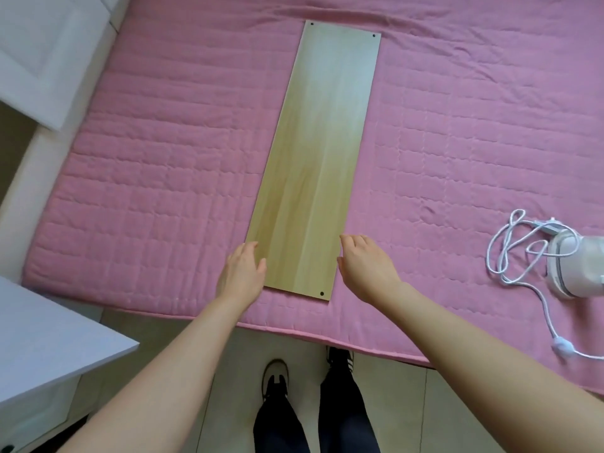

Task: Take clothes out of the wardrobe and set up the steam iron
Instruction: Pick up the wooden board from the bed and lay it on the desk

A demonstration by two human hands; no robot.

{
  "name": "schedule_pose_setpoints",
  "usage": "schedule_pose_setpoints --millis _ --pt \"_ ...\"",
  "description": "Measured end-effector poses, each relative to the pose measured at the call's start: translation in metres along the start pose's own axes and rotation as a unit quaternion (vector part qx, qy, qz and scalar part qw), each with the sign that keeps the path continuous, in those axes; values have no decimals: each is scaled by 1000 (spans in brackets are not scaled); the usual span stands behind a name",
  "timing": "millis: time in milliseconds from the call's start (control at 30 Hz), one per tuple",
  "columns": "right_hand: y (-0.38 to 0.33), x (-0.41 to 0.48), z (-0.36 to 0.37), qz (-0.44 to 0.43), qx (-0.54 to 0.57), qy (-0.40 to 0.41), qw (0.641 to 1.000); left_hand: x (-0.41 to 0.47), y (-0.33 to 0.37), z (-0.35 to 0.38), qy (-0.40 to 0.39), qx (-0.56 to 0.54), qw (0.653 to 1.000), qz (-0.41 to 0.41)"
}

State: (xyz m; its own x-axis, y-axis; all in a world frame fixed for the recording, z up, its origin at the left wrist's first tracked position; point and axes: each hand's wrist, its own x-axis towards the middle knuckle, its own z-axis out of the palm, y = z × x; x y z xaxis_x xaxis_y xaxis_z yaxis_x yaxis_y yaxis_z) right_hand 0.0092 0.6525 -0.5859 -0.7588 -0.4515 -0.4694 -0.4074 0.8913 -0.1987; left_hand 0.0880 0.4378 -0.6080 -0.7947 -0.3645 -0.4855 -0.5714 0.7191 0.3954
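Pink quilted bedding (pixel 147 191) stitched in rectangular rows covers a mattress that fills most of the view, its near edge running above pale floor tiles (pixel 392 403). At far left, a white panelled piece of furniture (pixel 42 60) stands beside the bed, and a white tabletop (pixel 49 338) juts in at lower left.

The left hand (pixel 242 273) reaches to the near left edge of a long, flat wooden board (pixel 320 142). Its fingers are loose and slightly bent, and the thumb lies over the board's surface; whether it presses down cannot be told. The board is a smooth, pale yellow-green rectangle with faint grain. It lies flat on the bedding, running away from the person, with small dark holes at its corners. The right hand (pixel 366 266) hovers just beside the board's near right edge, its fingers relaxed and holding nothing.

Well apart to the right, a white cord (pixel 510 250) loops loosely over the quilt and trails down to a plug (pixel 563 348) near the mattress edge. The steam iron (pixel 575 266), white and rounded, rests on the bedding at the right border, partly cut off and untouched by either hand.
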Motion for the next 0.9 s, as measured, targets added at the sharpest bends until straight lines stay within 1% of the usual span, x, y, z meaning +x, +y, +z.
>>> schedule_pose_setpoints --millis 67,133,233,367,467,600,667,800,900 --pt "8 20 12 6 30 -31 999 24 -1 17 7 -12 1000 -22" --pt "14 38 24 42 111 -63 991 46 -2 31 15 -23 999 -43" --pt "21 65 42 98 223 -66 968 71 -7 49 30 -41 996 -72" --pt "25 97 54 188 305 -71 931 95 -13 64 40 -60 991 -115" --pt "25 112 58 227 365 -85 899 107 -20 72 45 -62 988 -131" --pt "25 122 63 263 429 -92 859 114 -26 79 46 -76 986 -144" --pt "24 123 64 279 445 -82 847 114 -28 81 49 -68 986 -143" --pt "24 120 65 298 468 -57 830 110 -32 80 53 -44 989 -128" --pt "21 111 66 306 467 -63 827 102 -38 79 50 -50 989 -129"
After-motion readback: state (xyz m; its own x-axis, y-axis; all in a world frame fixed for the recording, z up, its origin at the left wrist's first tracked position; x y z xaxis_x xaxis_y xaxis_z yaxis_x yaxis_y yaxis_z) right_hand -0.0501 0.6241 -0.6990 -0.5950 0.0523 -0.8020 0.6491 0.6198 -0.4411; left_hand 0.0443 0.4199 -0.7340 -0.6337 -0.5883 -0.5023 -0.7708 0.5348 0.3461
